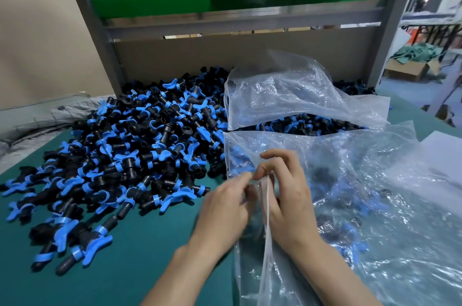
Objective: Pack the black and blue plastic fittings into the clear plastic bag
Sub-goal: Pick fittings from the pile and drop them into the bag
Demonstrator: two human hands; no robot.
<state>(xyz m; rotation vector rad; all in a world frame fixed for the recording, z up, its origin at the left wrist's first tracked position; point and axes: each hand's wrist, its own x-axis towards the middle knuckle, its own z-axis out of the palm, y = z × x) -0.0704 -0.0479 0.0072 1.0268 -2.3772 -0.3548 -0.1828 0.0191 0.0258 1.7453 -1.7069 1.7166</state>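
The green desk [150,268] bears a heap of fittings [130,150] from left side to far edge; on its right lie 2 clear bags: near bag [387,205], far bag [287,95].

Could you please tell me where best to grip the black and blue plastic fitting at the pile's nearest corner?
Pinch the black and blue plastic fitting by its black stub end, from above on the near side: it juts flat onto the green table, free of neighbours.

no legible text, no labels, no brands, no numbers — nothing readable on any surface
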